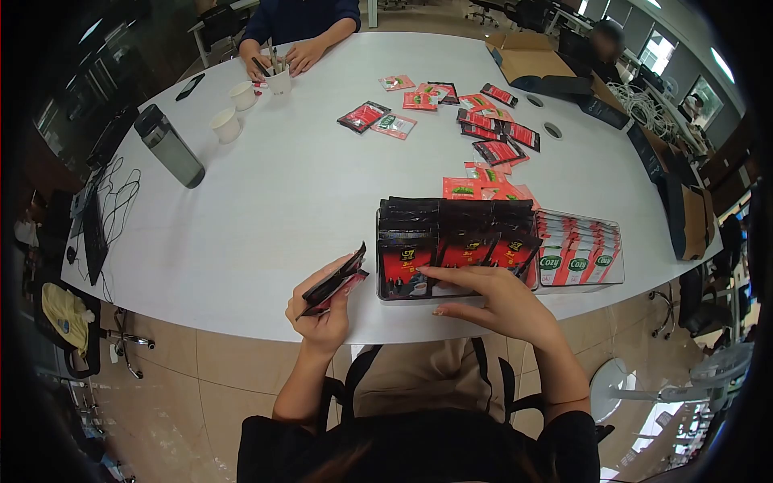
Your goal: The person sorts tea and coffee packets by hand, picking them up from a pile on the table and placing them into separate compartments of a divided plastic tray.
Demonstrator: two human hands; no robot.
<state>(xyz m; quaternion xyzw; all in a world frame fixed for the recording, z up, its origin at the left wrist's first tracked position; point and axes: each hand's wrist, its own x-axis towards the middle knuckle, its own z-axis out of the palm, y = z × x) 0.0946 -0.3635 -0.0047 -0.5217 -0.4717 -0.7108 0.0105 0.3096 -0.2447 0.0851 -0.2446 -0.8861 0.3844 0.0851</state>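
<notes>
My left hand (322, 315) is closed round a few black and red packets (334, 282), held upright above the table's near edge. To its right stands a clear box (460, 299) filled with rows of black and red coffee packets (405, 262). My right hand (491, 298) reaches over the front of this box, fingers apart, its fingertips at the front packets, holding nothing that shows. Against the box's right side is a second clear box (620, 278) of red and white Cozy packets (578, 262).
Loose packets (491, 125) lie scattered behind the boxes on the white table (266, 201). At left are a bottle (171, 146), paper cups (226, 126) and a phone (190, 87). Another person's hands (304, 56) are beside a pen cup (278, 79). Open cardboard boxes (676, 189) line the right edge.
</notes>
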